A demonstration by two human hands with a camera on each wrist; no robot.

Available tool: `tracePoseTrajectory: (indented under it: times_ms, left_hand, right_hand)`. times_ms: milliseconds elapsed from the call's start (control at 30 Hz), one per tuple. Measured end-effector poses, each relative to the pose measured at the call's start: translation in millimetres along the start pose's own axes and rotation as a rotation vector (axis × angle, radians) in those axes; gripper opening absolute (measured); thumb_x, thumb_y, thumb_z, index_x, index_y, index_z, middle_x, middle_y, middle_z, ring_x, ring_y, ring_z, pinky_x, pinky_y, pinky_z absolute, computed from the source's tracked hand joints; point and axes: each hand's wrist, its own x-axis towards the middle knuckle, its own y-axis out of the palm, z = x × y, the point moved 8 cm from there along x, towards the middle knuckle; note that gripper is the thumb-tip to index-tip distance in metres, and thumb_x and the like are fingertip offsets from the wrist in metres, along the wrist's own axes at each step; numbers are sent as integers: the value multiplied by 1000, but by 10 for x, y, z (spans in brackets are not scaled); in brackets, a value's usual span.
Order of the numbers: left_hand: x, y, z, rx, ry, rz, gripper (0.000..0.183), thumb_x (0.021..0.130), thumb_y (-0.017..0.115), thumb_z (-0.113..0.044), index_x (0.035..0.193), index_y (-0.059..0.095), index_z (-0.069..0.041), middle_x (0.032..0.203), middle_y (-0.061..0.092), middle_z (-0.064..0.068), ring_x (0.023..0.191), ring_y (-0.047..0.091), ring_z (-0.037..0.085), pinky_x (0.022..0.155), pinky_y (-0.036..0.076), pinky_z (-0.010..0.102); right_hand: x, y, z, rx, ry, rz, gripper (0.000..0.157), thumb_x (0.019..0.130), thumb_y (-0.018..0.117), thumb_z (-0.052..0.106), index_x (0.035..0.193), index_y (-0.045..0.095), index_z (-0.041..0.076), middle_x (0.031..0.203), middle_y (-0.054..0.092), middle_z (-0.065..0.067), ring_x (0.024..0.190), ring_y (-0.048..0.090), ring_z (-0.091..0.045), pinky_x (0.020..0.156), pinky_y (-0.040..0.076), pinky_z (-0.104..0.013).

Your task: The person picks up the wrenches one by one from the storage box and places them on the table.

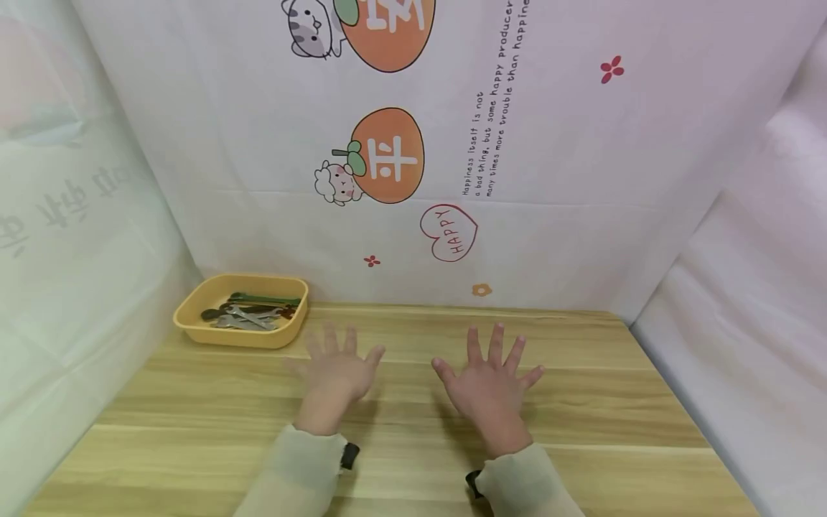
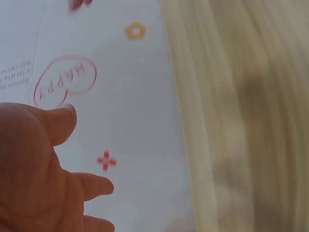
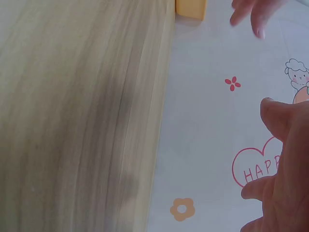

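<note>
Both hands hover above a wooden table with fingers spread and nothing in them. In the head view my left hand (image 1: 337, 372) is slightly blurred, just right of and nearer than a yellow tray (image 1: 187, 332). Several metal wrenches (image 1: 248, 318) lie piled in that tray, along with a green-handled tool (image 1: 265, 298) and darker pieces that overlap. My right hand (image 1: 487, 388) is over the middle of the table, apart from the left. The left wrist view shows the left thumb (image 2: 60, 123) and some fingers extended; the right wrist view shows the right thumb (image 3: 275, 118) likewise.
The wood-grain table (image 1: 400, 459) ends at a white printed cloth (image 1: 555, 237) hanging behind it. White cloth walls (image 1: 743, 345) close in the left and right sides. A black band (image 1: 349, 455) shows at the left cuff, another band (image 1: 474, 483) at the right.
</note>
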Motion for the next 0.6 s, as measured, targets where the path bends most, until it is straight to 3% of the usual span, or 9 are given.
tracePoseTrajectory:
  times_ms: [167,300,433,600]
  left_hand:
    - [101,-236,377,-80,-10,-41,87,96,23,-73,161,14,-15,162,-12,23,138,-24,53,88,-16,84]
    - [185,-444,746,-101,-33,-72,95,92,22,-78,161,2,-16,159,-17,26,135,-27,54,87,-17,84]
    - [319,-614,1199,-148,-32,-111,107,89,26,-82,159,-5,-8,155,-22,32,132,-30,58,86,-11,88]
    - [506,-751,1808,-284,-13,-139,114,90,37,-79,155,-13,0,148,-24,43,127,-24,69,88,1,89]
  right_hand:
    - [-14,-3,-18,4,5,7,107,81,14,90,161,18,19,163,-9,-21,138,-25,-51,90,-21,-80]
    - [-21,16,-31,3,5,4,106,81,14,90,161,17,20,163,-9,-21,138,-24,-51,89,-25,-79]
    - [-22,36,-37,2,3,4,106,81,14,90,161,19,19,163,-7,-21,139,-23,-52,87,-28,-77]
    - [-16,36,-36,11,0,0,106,82,15,90,161,20,19,163,-6,-22,139,-22,-52,87,-28,-76]
